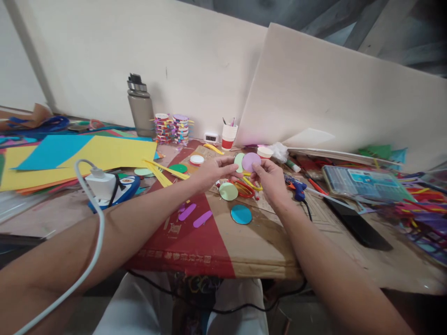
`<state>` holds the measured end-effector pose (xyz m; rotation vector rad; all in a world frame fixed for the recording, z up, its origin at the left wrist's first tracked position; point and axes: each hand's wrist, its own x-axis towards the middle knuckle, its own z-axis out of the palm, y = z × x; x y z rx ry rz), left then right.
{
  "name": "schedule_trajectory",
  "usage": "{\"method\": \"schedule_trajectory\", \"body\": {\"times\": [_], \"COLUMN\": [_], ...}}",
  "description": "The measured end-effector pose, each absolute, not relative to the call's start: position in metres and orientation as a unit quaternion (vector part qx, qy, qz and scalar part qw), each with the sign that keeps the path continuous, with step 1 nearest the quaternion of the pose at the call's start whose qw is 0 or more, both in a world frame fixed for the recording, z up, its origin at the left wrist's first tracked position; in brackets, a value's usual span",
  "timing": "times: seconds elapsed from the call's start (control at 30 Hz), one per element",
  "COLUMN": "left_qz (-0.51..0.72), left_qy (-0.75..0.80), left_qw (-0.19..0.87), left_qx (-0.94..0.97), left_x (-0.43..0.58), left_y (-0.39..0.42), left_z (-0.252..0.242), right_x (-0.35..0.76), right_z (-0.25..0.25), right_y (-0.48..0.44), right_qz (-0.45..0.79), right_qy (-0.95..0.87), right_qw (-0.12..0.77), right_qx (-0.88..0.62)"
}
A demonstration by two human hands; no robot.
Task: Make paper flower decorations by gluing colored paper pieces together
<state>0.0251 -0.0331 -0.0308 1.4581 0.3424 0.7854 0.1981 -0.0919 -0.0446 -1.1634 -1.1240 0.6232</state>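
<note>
Two hands, one disc each. Left hand [213, 174] had thumb and fingers clamped on one pale green disc [239, 161]; right hand [271, 180] pinched one purple disc [250, 161], overlapping it in view, above the cardboard [258, 256]. Nearer the person: one light green disc [228, 191], one blue disc [241, 214], two long purple strips [202, 219]. Behind stood two disc towers [180, 129], one bottle [141, 109].

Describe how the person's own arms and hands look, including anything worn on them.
The left forearm and right forearm show no sleeves. The left hand and right hand are ungloved, with no watch or bracelet visible. A white cable crosses in front of the left forearm.
</note>
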Motion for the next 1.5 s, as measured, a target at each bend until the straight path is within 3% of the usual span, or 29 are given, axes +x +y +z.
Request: {"method": "schedule_trajectory", "body": {"times": [0.2, 0.93, 1.13, 1.5], "left_qz": [0.359, 0.388, 0.366, 0.377], "left_qy": [0.119, 0.242, 0.243, 0.225], "left_qw": [0.692, 0.587, 0.571, 0.617], "left_qx": [0.614, 0.668, 0.693, 0.653], "left_x": [0.027, 0.024, 0.023, 0.024], "left_y": [-0.029, -0.025, -0.029, -0.026], "left_z": [-0.035, -0.041, -0.037, -0.043], "right_x": [0.198, 0.186, 0.190, 0.191], "right_z": [-0.046, -0.036, -0.037, -0.041], "right_y": [-0.091, -0.101, -0.100, -0.097], "right_qz": [0.278, 0.380, 0.360, 0.339], "right_qy": [-0.503, -0.521, -0.534, -0.528], "right_qw": [0.640, 0.604, 0.592, 0.589], "right_qx": [-0.509, -0.468, -0.484, -0.509]}}
